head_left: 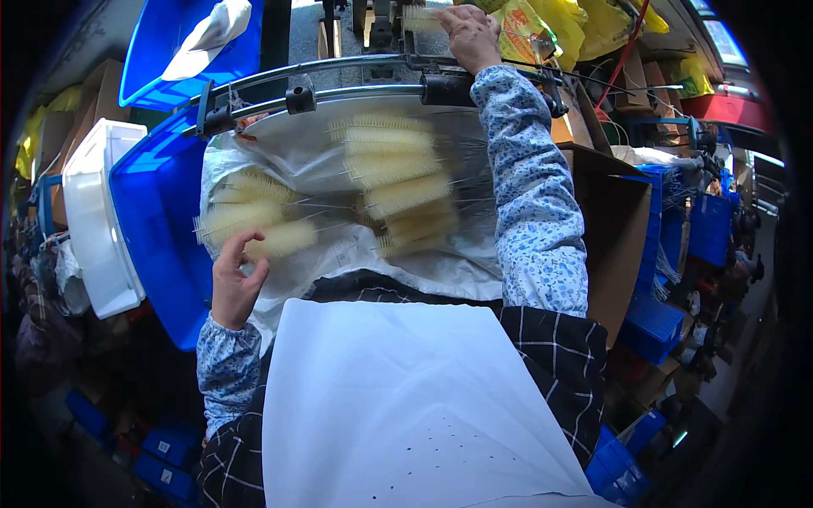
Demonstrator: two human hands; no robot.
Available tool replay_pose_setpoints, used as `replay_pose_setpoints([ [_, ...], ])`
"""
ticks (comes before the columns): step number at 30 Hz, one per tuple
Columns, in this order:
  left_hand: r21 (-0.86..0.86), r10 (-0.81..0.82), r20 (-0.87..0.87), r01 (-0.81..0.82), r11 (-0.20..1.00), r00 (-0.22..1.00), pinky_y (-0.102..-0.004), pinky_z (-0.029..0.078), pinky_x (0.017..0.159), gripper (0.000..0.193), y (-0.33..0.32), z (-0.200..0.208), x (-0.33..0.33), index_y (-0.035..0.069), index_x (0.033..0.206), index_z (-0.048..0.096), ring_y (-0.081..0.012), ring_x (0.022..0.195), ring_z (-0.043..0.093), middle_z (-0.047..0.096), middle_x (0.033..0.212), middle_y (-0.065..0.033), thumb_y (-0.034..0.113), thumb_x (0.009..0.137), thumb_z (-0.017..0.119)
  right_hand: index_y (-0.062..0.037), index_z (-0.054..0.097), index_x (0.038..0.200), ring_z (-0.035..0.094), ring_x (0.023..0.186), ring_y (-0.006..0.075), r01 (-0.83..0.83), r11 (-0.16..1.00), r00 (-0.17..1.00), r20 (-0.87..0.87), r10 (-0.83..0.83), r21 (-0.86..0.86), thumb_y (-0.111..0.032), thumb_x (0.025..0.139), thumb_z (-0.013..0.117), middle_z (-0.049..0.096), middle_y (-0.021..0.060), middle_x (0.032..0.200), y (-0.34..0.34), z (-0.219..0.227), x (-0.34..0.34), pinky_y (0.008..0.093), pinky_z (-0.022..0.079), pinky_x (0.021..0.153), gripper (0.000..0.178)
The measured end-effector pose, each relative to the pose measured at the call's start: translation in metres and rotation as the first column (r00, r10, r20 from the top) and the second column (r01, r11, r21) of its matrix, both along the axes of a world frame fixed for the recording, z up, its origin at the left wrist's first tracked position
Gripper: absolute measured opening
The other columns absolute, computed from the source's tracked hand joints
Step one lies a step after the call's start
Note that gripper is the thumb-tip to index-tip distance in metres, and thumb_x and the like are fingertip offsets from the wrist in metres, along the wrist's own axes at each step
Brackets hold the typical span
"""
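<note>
Pale yellow cylindrical bristle brushes with thin wire stems lie in two heaps on a whitish plastic sheet [318, 169] in front of me. My left hand [237, 279] is beside the left heap, its thumb and index finger curved apart with a gap between them. The fingertips are close to the end of a brush [288, 239]; whether they touch it I cannot tell. Several more brushes [398, 169] form the middle heap. My right hand [472, 38] reaches up to the machine, its fingers closed at the end of another yellow brush [420, 19]. Part of that grip is hidden.
Curved metal rails [356, 96] of the machine cross beyond the sheet. Blue bins [157, 220] and a white bin [97, 220] stand at the left. A cardboard box [622, 229] sits by my right arm. Yellow plastic bags [550, 30] lie at the far right.
</note>
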State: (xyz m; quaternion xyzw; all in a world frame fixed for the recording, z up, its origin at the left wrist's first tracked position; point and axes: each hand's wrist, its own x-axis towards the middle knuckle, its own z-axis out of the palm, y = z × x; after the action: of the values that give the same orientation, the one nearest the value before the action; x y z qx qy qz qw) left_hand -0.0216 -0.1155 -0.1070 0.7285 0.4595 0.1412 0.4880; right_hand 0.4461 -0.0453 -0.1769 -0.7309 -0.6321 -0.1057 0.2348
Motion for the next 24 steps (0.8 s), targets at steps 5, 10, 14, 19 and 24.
replay_pose_setpoints([
  [5, 0.044, 0.029, 0.2, -0.038, 0.998, 0.979, -0.0255, 0.041, 0.08, 0.032, 0.01, 0.041, -0.013, 0.002, 0.1, 0.05, -0.0155, 0.092, 0.052, 0.052, 0.1, -0.0082, -0.006, 0.069, 0.053, -0.0212, 0.053, 0.113, 0.041, 0.104, 0.025, 0.306, 0.948, 0.909, 0.27, -0.318, 0.088, -0.026, 0.076, 0.055, 0.052, 0.001, 0.105, -0.043, 0.001, 0.014, 0.0436, 0.029, 0.085, 0.037],
  [10, 0.332, -0.131, 0.178, 0.066, 0.941, 0.975, -0.0335, 0.038, 0.086, 0.032, 0.035, 0.081, -0.025, 0.002, 0.098, 0.046, -0.0237, 0.097, 0.049, 0.051, 0.101, -0.0165, -0.003, 0.067, 0.05, -0.0142, 0.052, 0.114, 0.046, 0.102, 0.0265, 0.313, 0.943, 0.944, -0.069, -0.322, -0.112, -0.035, 0.075, 0.056, 0.056, 0.0053, 0.106, -0.061, 0.011, 0.017, 0.045, 0.03, 0.085, 0.044],
  [14, 0.454, -0.104, 0.206, -0.001, 0.891, 0.973, -0.0369, 0.039, 0.085, 0.033, 0.046, 0.113, -0.059, 0.001, 0.099, 0.044, -0.0272, 0.094, 0.049, 0.05, 0.098, -0.0212, 0.006, 0.066, 0.048, -0.0146, 0.054, 0.112, 0.049, 0.099, 0.027, 0.262, 0.964, 0.957, -0.122, -0.264, -0.03, -0.032, 0.075, 0.056, 0.057, 0.0064, 0.104, -0.045, -0.003, 0.014, 0.0453, 0.031, 0.085, 0.041],
  [19, 0.371, -0.038, 0.434, -0.14, 0.918, 0.9, -0.0352, 0.04, 0.08, 0.035, 0.053, 0.119, -0.091, 0.003, 0.102, 0.041, -0.0268, 0.089, 0.049, 0.048, 0.1, -0.0243, 0.019, 0.072, 0.047, -0.0133, 0.055, 0.11, 0.05, 0.098, 0.0267, 0.273, 0.962, 0.955, -0.118, -0.272, -0.01, -0.028, 0.073, 0.057, 0.057, 0.0075, 0.105, -0.043, 0.004, -0.003, 0.045, 0.033, 0.082, 0.04],
  [24, 0.309, -0.011, 0.533, -0.182, 0.933, 0.846, -0.0333, 0.041, 0.076, 0.037, 0.044, 0.117, -0.09, 0.004, 0.103, 0.04, -0.0249, 0.086, 0.048, 0.048, 0.097, -0.024, 0.025, 0.074, 0.049, -0.0119, 0.056, 0.108, 0.05, 0.097, 0.0258, 0.266, 0.964, 0.958, -0.109, -0.265, -0.013, -0.026, 0.073, 0.058, 0.057, 0.0072, 0.104, -0.034, 0.006, -0.019, 0.045, 0.033, 0.08, 0.038],
])
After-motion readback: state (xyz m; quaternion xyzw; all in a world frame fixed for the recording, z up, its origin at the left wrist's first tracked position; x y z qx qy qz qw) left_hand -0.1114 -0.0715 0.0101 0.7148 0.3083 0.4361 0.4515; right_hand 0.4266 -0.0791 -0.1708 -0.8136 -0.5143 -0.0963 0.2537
